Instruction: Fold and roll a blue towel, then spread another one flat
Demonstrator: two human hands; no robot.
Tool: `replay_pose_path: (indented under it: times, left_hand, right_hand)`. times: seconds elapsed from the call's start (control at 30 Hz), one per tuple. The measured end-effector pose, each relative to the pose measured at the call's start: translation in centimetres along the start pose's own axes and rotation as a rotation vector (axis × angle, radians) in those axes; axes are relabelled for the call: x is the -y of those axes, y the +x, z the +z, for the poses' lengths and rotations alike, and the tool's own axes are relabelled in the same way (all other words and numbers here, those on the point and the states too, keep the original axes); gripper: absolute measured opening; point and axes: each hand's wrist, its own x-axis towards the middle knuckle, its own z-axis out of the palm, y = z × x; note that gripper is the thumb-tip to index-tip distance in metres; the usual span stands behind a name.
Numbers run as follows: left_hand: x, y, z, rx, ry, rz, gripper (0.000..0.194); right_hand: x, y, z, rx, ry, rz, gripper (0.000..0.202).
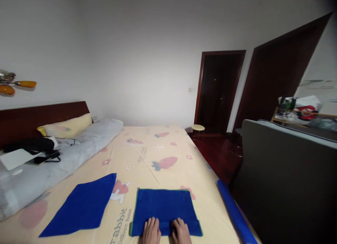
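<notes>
Folded blue towel [165, 210] lies flat on the bed [147, 156], at 6 o'clock in view. Left hand [152, 232] and right hand [181, 232] rest palm-down on its near edge, fingers extended, close together, gripping nothing. Second blue towel [81, 205] at 9 o'clock, apart.

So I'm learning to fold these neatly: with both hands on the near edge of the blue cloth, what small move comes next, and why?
Probably lift that near edge and carry it toward the far edge. Both the left hand and the right hand rest on the near edge of the blue cloth, which lies flat and squared on the bed.
</notes>
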Motion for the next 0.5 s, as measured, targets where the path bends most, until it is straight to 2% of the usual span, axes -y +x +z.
replay_pose_path:
  times: [0.1,0.2,0.33,0.43,0.5]
  left_hand:
    - [3.2,-1.6,-2.0,-0.016,0.082,-0.129,0.051]
    - [6.0,-3.0,-4.3,-0.107,0.198,-0.151,0.046]
    - [7.5,-3.6,-5.8,-0.133,0.28,-0.167,0.044]
    - [7.7,-3.4,-5.6,-0.13,0.267,-0.188,0.045]
    - [8.1,-3.2,-5.3,-0.142,0.204,-0.134,0.044]
  right_hand:
    - [-4.1,-1.1,-1.5,-0.071,-0.034,0.047,0.022]
    - [-7.1,-2.0,-3.6,-0.06,-0.043,0.136,0.02]
    - [-8.3,-2.3,-5.4,0.008,-0.067,0.232,0.016]
    - [-8.5,-2.4,-5.3,0.004,-0.066,0.211,0.02]
    - [-8.9,-2.6,-5.0,-0.002,-0.06,0.159,0.024]
